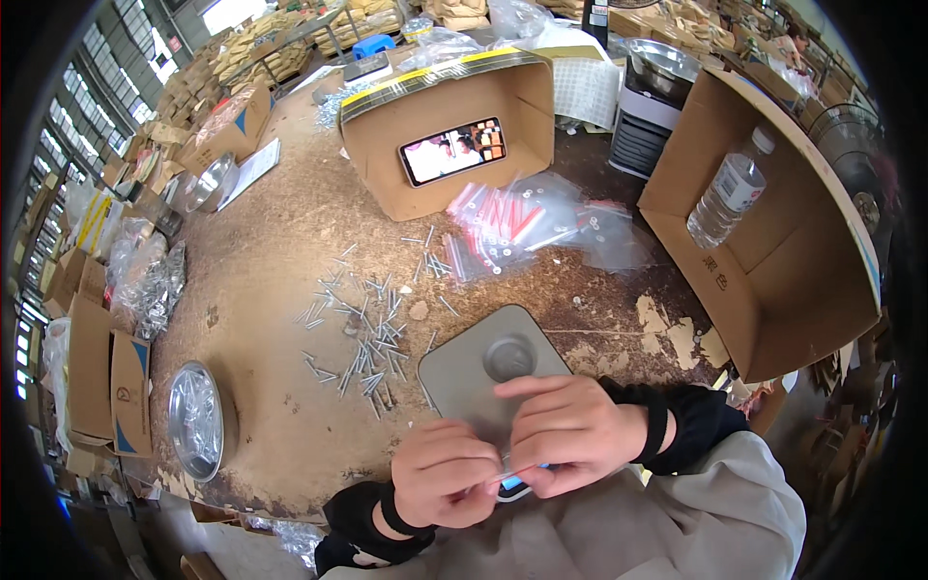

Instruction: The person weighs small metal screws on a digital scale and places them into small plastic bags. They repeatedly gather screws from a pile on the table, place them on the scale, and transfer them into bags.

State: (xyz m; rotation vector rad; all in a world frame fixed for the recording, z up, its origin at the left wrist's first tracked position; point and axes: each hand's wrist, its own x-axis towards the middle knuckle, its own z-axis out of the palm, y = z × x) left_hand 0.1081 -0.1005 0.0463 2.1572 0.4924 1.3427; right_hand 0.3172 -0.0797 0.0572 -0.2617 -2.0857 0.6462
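Observation:
My left hand (447, 472) and my right hand (568, 430) meet close to my body, fingertips almost together. Both are closed in a pinch on a small clear plastic bag (502, 476) with a thin red edge, mostly hidden by the fingers. Under them lies a grey tray-like scale (459, 372) with a round dip in its top; a bit of blue shows below my fingers. My right index finger stretches out over its surface. Beyond my left hand, loose silver screws or nails (372, 338) are strewn on the worn brown table (256, 280).
Clear red-edged bags (512, 217) with small white pieces lie ahead. A phone (454, 152) leans in an open cardboard box (382, 184). Another carton (793, 290) at right holds a water bottle (730, 193). At left stands a metal bowl (224, 425) with clear plastic inside.

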